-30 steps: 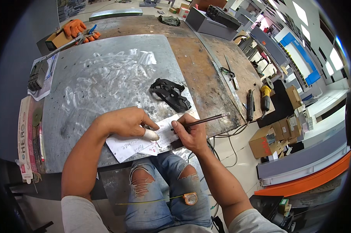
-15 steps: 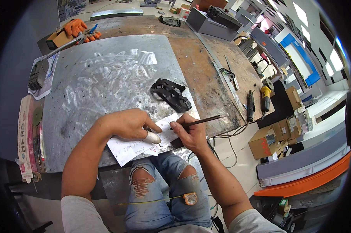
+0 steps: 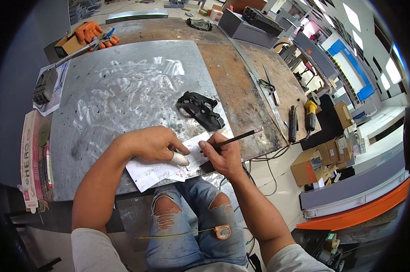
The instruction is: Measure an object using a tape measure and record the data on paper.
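My right hand (image 3: 223, 156) is closed round a dark pencil (image 3: 237, 138), its tip low over white paper sheets (image 3: 157, 173) with handwriting on them. The pencil's back end points up to the right. My left hand (image 3: 152, 145) rests on the sheets, thumb and forefinger apart, and presses them against the metal plate (image 3: 123, 90). A white wrap covers its thumb; its other fingers are partly hidden. Just beyond my hands a black strap-like headband (image 3: 199, 110) lies on the plate. On my right thigh sits a tape measure (image 3: 222, 231) with its yellow blade drawn out leftward.
An angle grinder (image 3: 310, 113) and a black tool (image 3: 292, 123) lie at the bench's right edge, cables trailing below. Orange gloves (image 3: 88, 31) lie at the far left. A long pink box (image 3: 30, 158) stands along the left edge. Cardboard boxes (image 3: 304, 167) stand on the floor to the right.
The pencil's back end has swung slightly up and toward the far side as my right hand shifts a little. My left hand stays nearly still on the sheets.
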`<state>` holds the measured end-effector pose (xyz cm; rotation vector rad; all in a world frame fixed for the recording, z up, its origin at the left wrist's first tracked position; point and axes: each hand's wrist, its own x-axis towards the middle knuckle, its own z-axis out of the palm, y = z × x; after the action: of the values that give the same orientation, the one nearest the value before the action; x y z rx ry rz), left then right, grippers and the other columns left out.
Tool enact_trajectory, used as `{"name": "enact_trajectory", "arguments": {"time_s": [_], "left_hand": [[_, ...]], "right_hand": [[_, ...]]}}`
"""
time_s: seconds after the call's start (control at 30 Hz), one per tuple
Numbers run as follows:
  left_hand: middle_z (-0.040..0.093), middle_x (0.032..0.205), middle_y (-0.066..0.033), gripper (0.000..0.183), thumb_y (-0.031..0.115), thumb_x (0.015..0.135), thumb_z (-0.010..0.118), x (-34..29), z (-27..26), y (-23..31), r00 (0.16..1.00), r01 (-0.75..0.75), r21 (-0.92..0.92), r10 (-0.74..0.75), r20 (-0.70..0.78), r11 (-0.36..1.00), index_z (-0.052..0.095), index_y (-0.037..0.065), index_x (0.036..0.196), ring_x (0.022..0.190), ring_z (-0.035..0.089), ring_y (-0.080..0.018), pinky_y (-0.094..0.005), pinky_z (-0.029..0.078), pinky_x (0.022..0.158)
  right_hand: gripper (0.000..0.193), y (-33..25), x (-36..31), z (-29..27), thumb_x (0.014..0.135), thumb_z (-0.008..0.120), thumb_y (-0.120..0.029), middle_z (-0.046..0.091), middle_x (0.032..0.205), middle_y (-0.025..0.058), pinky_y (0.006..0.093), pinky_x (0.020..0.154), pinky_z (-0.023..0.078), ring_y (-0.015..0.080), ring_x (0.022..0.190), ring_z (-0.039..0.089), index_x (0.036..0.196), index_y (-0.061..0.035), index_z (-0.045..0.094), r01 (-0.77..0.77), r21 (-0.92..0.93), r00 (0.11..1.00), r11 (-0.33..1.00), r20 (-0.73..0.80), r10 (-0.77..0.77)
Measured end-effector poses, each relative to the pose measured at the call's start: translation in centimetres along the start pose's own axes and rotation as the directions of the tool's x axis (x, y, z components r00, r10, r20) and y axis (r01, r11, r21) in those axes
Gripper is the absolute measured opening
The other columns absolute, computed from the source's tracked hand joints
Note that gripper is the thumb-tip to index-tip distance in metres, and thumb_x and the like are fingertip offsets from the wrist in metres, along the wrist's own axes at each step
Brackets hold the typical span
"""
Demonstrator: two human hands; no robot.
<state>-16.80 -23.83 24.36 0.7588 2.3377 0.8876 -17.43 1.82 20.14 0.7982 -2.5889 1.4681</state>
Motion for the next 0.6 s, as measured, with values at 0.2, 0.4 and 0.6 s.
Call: {"name": "enact_trajectory", "arguments": {"time_s": [0.2,0.4,0.6], "left_hand": [[0.074,0.113,-0.0202,0.05,0.043,0.09,0.074,-0.02,0.03,0.18,1.0,0.008,-0.008,-0.008,-0.002,1.0,0.072,0.008,0.126,0.1,0.072,-0.0311,-0.0373,0.053,0.087],[0.074,0.113,-0.0201,0.05,0.043,0.09,0.074,-0.03,0.02,0.18,1.0,0.012,-0.007,-0.012,0.001,1.0,0.071,0.009,0.127,0.099,0.072,-0.0301,-0.0365,0.053,0.087],[0.074,0.113,-0.0187,0.049,0.04,0.091,0.074,0.02,-0.02,0.12,1.0,0.019,-0.021,-0.019,0.015,1.0,0.071,0.009,0.128,0.098,0.072,-0.0285,-0.0357,0.053,0.087]], "right_hand": [[0.029,-0.34,0.02,-0.22,0.093,0.074,-0.017,0.06,0.059,0.0024,0.0282,0.051,0.04,0.0088,0.056,0.054,0.072,-0.0025,0.061,0.028,-0.046,0.999,0.999,-0.017,-0.029],[0.026,0.05,-0.06,0.22,0.091,0.077,-0.019,0.059,0.061,0.0039,0.0292,0.053,0.041,0.0105,0.057,0.052,0.076,-0.0019,0.063,0.007,0.047,1.0,0.999,-0.013,-0.007],[0.027,0.06,0.03,0.29,0.089,0.081,-0.022,0.06,0.067,0.0055,0.03,0.056,0.043,0.0121,0.062,0.053,0.081,-0.0019,0.065,0.017,0.067,1.0,0.998,0.018,-0.018]]}}
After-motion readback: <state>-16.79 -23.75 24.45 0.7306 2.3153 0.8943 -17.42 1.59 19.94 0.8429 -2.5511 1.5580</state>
